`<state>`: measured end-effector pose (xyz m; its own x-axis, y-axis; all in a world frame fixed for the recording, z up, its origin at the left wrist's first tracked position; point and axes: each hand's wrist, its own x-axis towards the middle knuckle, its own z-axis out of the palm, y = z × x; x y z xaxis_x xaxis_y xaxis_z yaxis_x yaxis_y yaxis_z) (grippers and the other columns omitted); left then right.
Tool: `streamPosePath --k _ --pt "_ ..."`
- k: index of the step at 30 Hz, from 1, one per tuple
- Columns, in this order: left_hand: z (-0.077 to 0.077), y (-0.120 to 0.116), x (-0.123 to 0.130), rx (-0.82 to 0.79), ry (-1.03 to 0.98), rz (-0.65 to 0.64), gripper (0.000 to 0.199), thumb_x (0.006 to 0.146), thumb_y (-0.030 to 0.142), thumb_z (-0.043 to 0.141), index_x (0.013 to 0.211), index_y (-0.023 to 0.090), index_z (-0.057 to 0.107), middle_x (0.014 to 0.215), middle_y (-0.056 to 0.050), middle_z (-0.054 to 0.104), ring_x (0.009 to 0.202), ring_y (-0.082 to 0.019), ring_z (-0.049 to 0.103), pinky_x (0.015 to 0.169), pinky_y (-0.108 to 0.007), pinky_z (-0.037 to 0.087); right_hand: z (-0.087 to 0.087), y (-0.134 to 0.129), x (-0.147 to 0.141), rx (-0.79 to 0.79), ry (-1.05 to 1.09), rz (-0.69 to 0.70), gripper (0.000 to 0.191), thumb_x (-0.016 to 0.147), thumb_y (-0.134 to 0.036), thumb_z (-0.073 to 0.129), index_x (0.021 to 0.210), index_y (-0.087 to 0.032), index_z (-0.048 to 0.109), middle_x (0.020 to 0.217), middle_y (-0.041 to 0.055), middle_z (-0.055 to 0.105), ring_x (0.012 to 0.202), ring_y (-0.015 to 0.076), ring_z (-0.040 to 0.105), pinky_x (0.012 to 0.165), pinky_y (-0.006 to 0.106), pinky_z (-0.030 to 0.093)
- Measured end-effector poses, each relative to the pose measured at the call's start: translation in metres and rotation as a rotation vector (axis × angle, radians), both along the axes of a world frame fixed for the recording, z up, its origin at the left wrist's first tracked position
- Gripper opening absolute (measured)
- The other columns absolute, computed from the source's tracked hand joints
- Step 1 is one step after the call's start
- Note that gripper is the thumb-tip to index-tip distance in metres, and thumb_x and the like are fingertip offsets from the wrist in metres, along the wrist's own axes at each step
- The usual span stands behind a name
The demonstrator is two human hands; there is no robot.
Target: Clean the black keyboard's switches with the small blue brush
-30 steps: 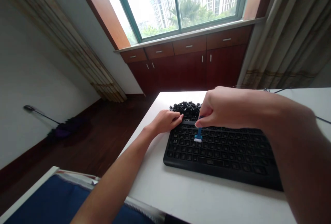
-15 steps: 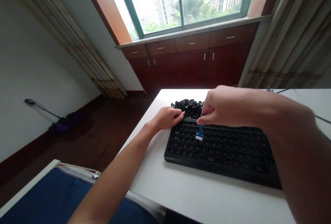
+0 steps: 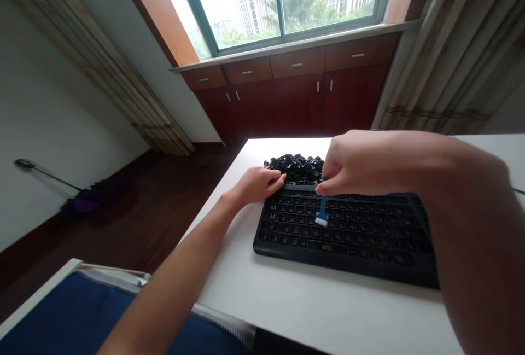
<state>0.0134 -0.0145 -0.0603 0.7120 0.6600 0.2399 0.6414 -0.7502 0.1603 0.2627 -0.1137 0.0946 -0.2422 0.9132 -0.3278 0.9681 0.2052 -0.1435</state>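
Brush (image 3: 322,216), blue, white-bristled: pinched between thumb and fingers of my right hand (image 3: 346,164), bristles at the black keyboard (image 3: 283,240). My left hand (image 3: 259,183): curled at its upper-left corner, hold unclear. Keycaps (image 3: 293,166): heaped behind. Right forearm (image 3: 463,213): hides keyboard's right end.

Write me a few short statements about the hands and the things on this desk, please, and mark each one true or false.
1. The right hand holds a blue brush. True.
2. The brush's white bristles point down toward the black keyboard. True.
3. The left hand is at the keyboard's near right corner. False: it is at the far left corner.
4. The loose black keycaps lie between the keyboard and the near edge of the white desk. False: they are heaped beyond the keyboard's far edge.
5. The desk is white. True.
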Motion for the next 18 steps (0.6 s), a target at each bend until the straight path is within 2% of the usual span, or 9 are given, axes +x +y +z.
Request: streamPosePath --k 4,7,10,14,18 --pt "0.0 0.0 0.001 -0.013 -0.003 0.005 0.05 0.103 0.046 0.041 0.061 0.019 0.044 0.051 0.003 0.039 0.049 -0.011 0.029 0.057 -0.029 0.024 -0.001 0.005 0.004 -0.018 -0.042 -0.017 0.034 0.078 -0.055 0.069 0.086 -0.023 0.079 0.08 0.007 0.075 0.06 0.021 0.065 0.053 0.034 0.043" --pt "-0.001 -0.001 0.001 -0.016 -0.005 0.004 0.05 0.103 0.045 0.042 0.061 0.02 0.044 0.051 0.004 0.039 0.049 -0.011 0.029 0.057 -0.029 0.025 0.0 0.011 0.009 0.091 -0.025 -0.077 0.031 0.081 -0.05 0.069 0.091 -0.023 0.08 0.088 0.0099 0.076 0.068 0.023 0.067 0.058 0.035 0.047" --pt "-0.002 0.0 0.0 -0.016 -0.002 0.003 0.05 0.104 0.046 0.041 0.061 0.02 0.043 0.052 0.004 0.039 0.049 -0.011 0.03 0.058 -0.029 0.026 0.002 0.011 0.013 0.164 0.008 -0.13 0.037 0.084 -0.056 0.064 0.09 -0.023 0.08 0.088 0.0108 0.076 0.066 0.0237 0.067 0.058 0.037 0.046" --pt "-0.003 0.0 -0.002 -0.006 -0.008 -0.001 0.05 0.104 0.045 0.041 0.061 0.02 0.046 0.052 0.003 0.042 0.048 -0.011 0.031 0.057 -0.029 0.026 0.001 0.006 0.011 0.032 0.011 -0.045 0.048 0.082 -0.069 0.061 0.084 -0.024 0.078 0.078 0.0089 0.074 0.058 0.0226 0.064 0.052 0.035 0.042" --pt "-0.001 -0.001 0.0 0.001 -0.011 0.005 0.05 0.103 0.045 0.042 0.06 0.02 0.047 0.051 0.003 0.043 0.048 -0.011 0.031 0.057 -0.029 0.025 0.0 0.001 0.001 0.0 -0.009 -0.023 0.047 0.083 -0.067 0.06 0.091 -0.024 0.079 0.08 0.0084 0.074 0.057 0.0228 0.064 0.05 0.035 0.041"
